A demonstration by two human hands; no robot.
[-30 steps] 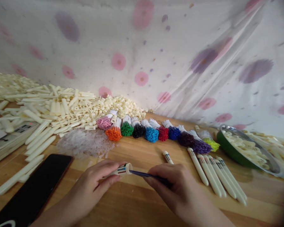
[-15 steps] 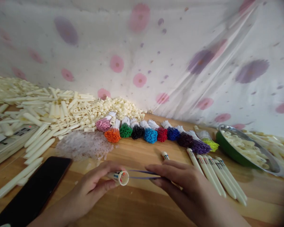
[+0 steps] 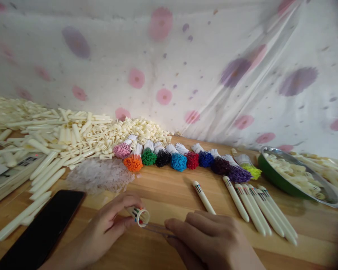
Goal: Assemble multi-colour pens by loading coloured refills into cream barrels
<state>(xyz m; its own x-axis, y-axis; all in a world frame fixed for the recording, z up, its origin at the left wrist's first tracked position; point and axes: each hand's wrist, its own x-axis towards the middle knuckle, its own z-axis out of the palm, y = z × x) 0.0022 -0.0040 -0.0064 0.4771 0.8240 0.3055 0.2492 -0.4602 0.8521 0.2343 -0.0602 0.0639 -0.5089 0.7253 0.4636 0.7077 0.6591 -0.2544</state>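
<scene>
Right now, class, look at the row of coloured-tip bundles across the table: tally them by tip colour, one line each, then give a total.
Pink bundle: 1
Orange bundle: 1
Green bundle: 1
Black bundle: 1
Light blue bundle: 1
Red bundle: 1
Dark blue bundle: 1
Dark maroon bundle: 1
Purple bundle: 1
Yellow-green bundle: 1
Total: 10
</scene>
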